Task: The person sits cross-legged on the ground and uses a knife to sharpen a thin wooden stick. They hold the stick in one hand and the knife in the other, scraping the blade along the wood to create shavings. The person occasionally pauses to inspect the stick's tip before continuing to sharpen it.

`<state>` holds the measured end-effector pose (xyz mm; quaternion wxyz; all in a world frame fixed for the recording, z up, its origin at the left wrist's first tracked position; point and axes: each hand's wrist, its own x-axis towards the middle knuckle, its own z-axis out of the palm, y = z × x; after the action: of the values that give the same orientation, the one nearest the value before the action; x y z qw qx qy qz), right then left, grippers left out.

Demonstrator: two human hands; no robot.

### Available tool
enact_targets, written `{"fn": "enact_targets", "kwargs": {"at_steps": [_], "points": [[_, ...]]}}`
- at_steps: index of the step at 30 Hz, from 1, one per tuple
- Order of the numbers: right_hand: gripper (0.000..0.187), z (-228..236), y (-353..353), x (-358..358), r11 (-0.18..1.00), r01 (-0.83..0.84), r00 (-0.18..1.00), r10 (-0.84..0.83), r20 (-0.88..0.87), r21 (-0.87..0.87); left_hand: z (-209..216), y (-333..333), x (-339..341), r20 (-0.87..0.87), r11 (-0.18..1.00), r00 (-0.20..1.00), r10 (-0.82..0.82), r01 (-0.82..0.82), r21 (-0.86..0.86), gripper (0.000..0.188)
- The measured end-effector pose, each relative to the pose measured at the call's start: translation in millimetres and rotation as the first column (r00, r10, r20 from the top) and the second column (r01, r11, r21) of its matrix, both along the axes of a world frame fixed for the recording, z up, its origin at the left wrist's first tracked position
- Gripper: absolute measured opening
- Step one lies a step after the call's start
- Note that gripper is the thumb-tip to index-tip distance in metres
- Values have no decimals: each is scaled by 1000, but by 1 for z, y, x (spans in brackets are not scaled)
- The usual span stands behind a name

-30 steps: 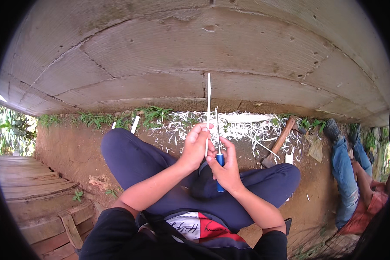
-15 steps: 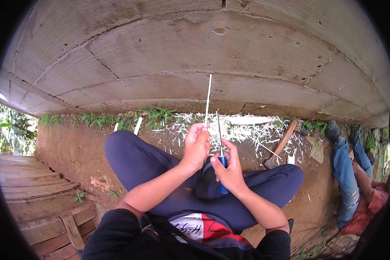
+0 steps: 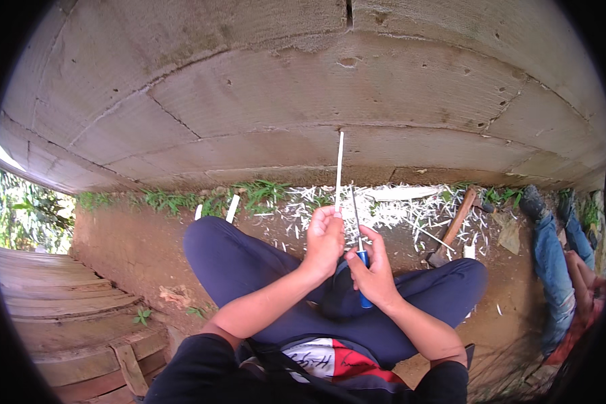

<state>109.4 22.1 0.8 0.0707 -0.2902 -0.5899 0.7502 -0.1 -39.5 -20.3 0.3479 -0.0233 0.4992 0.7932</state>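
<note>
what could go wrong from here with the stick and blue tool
The blue-handled tool in the right hand has its slender metal shaft close beside the left hand; a slip might jab that hand.

The thin white stick juts well beyond the left hand, so it could snap if bent.

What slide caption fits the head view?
Left hand holding a thin white stick, right hand a blue-handled tool, white shavings scattered on the ground.
</note>
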Motion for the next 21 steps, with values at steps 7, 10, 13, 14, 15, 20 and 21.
{"fn": "enact_targets", "kwargs": {"at_steps": [7,10,13,14,15,20,21], "points": [[50,-9,2,4,984,-6,999,13,-37,179,7,0,-7,23,1000,1000,-1,2,-31,11],[50,-8,3,6,983,-16,999,25,-45,182,1,1,-2,-5,999,1000,2,-3,-42,11],[50,-9,6,9,987,16,998,-5,-70,158,1,4,0,-20,999,1000,11,-12,-38,10],[50,-9,6,9,987,22,997,-11,-74,159,3,5,-2,-16,999,1000,20,-21,-39,10],[50,-10,8,10,987,29,997,-17,-78,160,4,6,-2,-12,999,1000,29,-29,-40,10],[48,-7,12,12,987,46,996,-33,-84,156,7,8,-1,-21,998,1000,21,-22,-62,10],[48,-7,12,12,986,49,996,-35,-86,157,8,8,-1,-32,997,999,23,-25,-67,10]]}}
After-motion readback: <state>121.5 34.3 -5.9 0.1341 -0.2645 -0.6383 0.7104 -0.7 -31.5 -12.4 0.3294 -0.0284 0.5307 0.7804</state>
